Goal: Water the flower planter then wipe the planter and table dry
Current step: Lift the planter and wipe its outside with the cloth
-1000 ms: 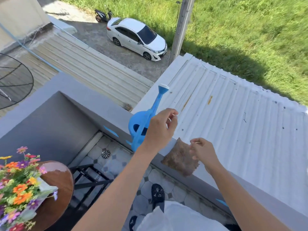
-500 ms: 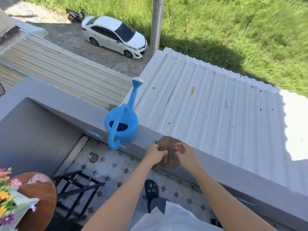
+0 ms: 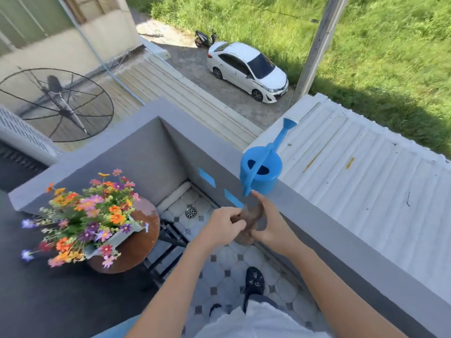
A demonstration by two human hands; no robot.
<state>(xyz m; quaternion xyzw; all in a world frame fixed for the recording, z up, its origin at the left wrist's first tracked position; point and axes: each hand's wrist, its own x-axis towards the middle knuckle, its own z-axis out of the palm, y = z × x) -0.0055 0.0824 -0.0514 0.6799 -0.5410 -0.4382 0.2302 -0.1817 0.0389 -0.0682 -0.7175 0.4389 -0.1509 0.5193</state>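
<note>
You held the brown cloth bunched in both hands, fingers curled around it, ready to wipe; the flower planter sat at nine o'clock.

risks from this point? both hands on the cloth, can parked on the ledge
1. The blue plastic watering can stands on the narrow grey ledge above the roof; the right hand is close to its handle, and a bump could tip it over.
2. The brown cloth, bunched between both hands (left hand), could slip to the tiled floor.
</note>
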